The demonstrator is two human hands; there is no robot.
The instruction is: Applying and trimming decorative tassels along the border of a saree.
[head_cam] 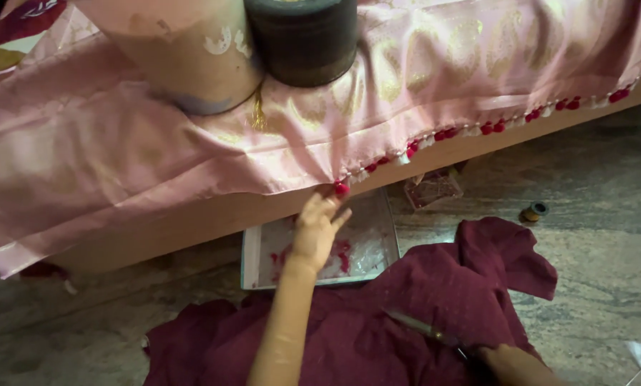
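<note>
Red tassel at L fingertips

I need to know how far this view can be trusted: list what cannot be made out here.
Head view only:
- Right hand: cut off by the bottom edge; its grip on the metal scissors is unclear.
- Shallow white tray: contents partly hidden by the left hand.
- Red pompom on the pink cloth trim: fingertip contact too blurred to judge.
- Small thread spool: too small for detail.

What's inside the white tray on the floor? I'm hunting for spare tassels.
The white tray holds red tassel pieces and clear plastic. The left hand covers part of it.
</note>
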